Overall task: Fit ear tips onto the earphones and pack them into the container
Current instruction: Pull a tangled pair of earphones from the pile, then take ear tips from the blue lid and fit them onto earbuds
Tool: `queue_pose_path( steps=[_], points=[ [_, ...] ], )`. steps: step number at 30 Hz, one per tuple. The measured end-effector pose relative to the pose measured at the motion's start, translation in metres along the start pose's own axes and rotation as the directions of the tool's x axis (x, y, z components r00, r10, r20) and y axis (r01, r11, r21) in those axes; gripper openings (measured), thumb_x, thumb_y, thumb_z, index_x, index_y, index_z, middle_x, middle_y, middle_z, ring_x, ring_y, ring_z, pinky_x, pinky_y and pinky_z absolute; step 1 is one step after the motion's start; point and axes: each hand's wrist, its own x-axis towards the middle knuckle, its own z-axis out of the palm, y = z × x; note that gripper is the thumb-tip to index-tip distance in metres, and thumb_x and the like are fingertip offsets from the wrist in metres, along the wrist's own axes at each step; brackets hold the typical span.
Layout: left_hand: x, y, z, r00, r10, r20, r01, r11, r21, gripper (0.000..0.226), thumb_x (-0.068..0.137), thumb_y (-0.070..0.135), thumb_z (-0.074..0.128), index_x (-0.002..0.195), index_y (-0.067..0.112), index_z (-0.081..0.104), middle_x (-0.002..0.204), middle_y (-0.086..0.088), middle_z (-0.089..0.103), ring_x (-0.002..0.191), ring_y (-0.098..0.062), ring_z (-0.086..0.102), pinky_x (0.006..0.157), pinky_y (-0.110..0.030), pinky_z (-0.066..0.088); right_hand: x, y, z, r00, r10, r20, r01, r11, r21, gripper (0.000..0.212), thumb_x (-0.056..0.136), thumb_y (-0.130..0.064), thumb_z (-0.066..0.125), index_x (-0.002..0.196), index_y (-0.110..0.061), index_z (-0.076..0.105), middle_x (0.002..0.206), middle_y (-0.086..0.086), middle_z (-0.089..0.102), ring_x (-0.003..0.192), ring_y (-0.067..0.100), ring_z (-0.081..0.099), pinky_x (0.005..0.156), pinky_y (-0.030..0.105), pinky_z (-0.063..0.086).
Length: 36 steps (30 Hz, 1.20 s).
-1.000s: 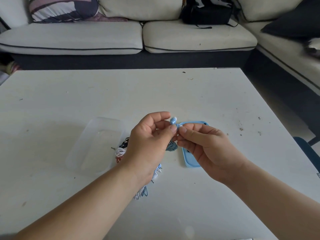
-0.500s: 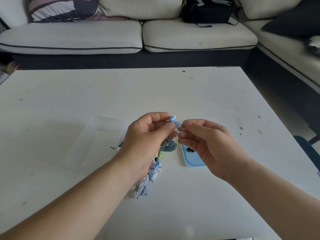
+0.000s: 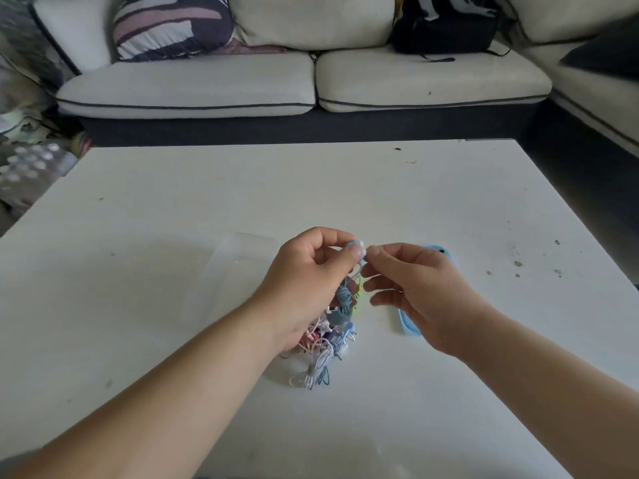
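My left hand (image 3: 307, 285) pinches a small blue earbud (image 3: 356, 244) above the table, and its cable hangs down from the fingers. My right hand (image 3: 415, 288) meets it from the right, thumb and forefinger pinching at the earbud's white tip; its lower fingers are spread. Under my hands lies a tangled pile of earphones (image 3: 328, 344) in white, blue, pink and green. A clear plastic container (image 3: 224, 274) sits to the left of the pile. A light blue lid (image 3: 408, 326) with small black ear tips lies to the right, mostly hidden by my right hand.
The white table (image 3: 173, 202) carries dark crumbs and stains near its right side. A cream sofa (image 3: 311, 84) runs along the far edge, with a striped cushion (image 3: 173, 25) and a black bag (image 3: 446, 25) on it. Clutter sits on the floor at the left.
The view has tilted up and shifted, so my hands appear lower. My right hand's lower fingers have spread apart while both hands stay pinched at the blue earbud.
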Motion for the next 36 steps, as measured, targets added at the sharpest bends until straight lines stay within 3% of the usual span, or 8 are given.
queue_pose_path(
  steps=[6, 10, 13, 17, 21, 26, 31, 36],
  points=[
    [0.003, 0.018, -0.065, 0.985, 0.007, -0.174, -0.006, 1.0, 0.007, 0.009, 0.097, 0.013, 0.071, 0.105, 0.01, 0.072, 0.075, -0.002, 0.063, 0.052, -0.013, 0.061, 0.049, -0.025, 0.05, 0.004, 0.008, 0.047, 0.998, -0.067, 0.002, 0.065, 0.951, -0.301, 0.018, 0.094, -0.022, 0.072, 0.085, -0.007, 0.075, 0.08, 0.015, 0.073, 0.068, 0.022, 0.063, 0.067, 0.038, 0.056],
    [0.01, 0.017, -0.104, 0.964, 0.077, -0.255, -0.012, 0.969, 0.248, 0.009, 0.098, 0.013, 0.068, 0.106, 0.012, 0.07, 0.087, -0.007, 0.075, 0.052, -0.01, 0.063, 0.047, -0.021, 0.05, 0.002, 0.018, 0.074, 0.975, -0.213, 0.061, 0.21, 0.8, -0.561, 0.004, 0.088, -0.024, 0.076, 0.087, -0.021, 0.076, 0.078, 0.002, 0.073, 0.064, 0.011, 0.061, 0.068, 0.026, 0.053],
    [0.023, 0.003, -0.132, 0.963, 0.118, -0.242, 0.029, 0.848, 0.529, 0.01, 0.096, 0.017, 0.067, 0.106, 0.02, 0.069, 0.088, -0.002, 0.075, 0.07, -0.02, 0.07, 0.054, -0.023, 0.053, 0.008, 0.027, 0.085, 0.945, -0.265, 0.194, 0.3, 0.457, -0.837, 0.046, 0.076, -0.047, 0.083, 0.117, -0.033, 0.069, 0.107, -0.014, 0.062, 0.103, 0.008, 0.058, 0.085, 0.028, 0.05],
    [0.038, -0.02, -0.143, 0.984, 0.002, -0.178, 0.127, 0.692, 0.711, 0.02, 0.094, 0.016, 0.06, 0.109, 0.025, 0.069, 0.104, -0.001, 0.072, 0.092, -0.028, 0.072, 0.079, -0.039, 0.063, 0.014, 0.03, 0.079, 0.971, -0.069, 0.229, 0.234, 0.081, -0.969, 0.099, 0.065, -0.075, 0.077, 0.149, -0.042, 0.036, 0.134, -0.01, 0.044, 0.13, 0.015, 0.041, 0.091, 0.032, 0.043],
    [0.047, -0.028, -0.14, 0.99, -0.002, -0.141, 0.115, 0.589, 0.8, 0.029, 0.094, 0.018, 0.063, 0.123, 0.022, 0.069, 0.115, 0.001, 0.07, 0.109, -0.023, 0.067, 0.096, -0.029, 0.052, 0.019, 0.029, 0.067, 0.979, -0.025, 0.202, 0.204, 0.158, -0.966, 0.089, 0.068, -0.068, 0.08, 0.145, -0.039, 0.044, 0.126, -0.011, 0.051, 0.114, 0.014, 0.055, 0.084, 0.034, 0.052],
    [0.044, -0.013, -0.125, 0.983, 0.133, -0.126, 0.078, 0.319, 0.945, 0.018, 0.095, 0.029, 0.059, 0.109, 0.025, 0.068, 0.114, 0.001, 0.068, 0.103, -0.027, 0.063, 0.087, -0.035, 0.054, 0.024, 0.025, 0.055, 0.989, -0.015, 0.146, 0.145, 0.278, -0.95, 0.09, 0.064, -0.065, 0.087, 0.141, -0.035, 0.052, 0.118, -0.012, 0.055, 0.099, 0.012, 0.057, 0.083, 0.033, 0.053],
    [0.029, -0.003, -0.083, 0.969, 0.136, 0.204, -0.243, 0.417, 0.876, 0.018, 0.09, 0.034, 0.071, 0.107, 0.03, 0.071, 0.095, 0.009, 0.069, 0.087, -0.018, 0.067, 0.081, -0.035, 0.057, 0.023, 0.023, 0.045, 0.991, -0.004, 0.134, 0.128, 0.33, -0.935, 0.091, 0.061, -0.062, 0.089, 0.14, -0.034, 0.054, 0.113, -0.013, 0.056, 0.095, 0.009, 0.056, 0.079, 0.028, 0.045],
    [0.027, -0.015, -0.06, 0.962, 0.024, 0.271, -0.272, 0.095, 0.958, 0.021, 0.089, 0.017, 0.066, 0.107, 0.026, 0.067, 0.093, 0.0, 0.061, 0.087, -0.022, 0.059, 0.073, -0.035, 0.054, 0.015, 0.023, 0.03, 0.989, 0.033, 0.146, 0.117, 0.442, -0.889, 0.071, 0.067, -0.058, 0.088, 0.128, -0.034, 0.061, 0.103, -0.016, 0.06, 0.09, 0.006, 0.064, 0.077, 0.026, 0.053]
  ],
)
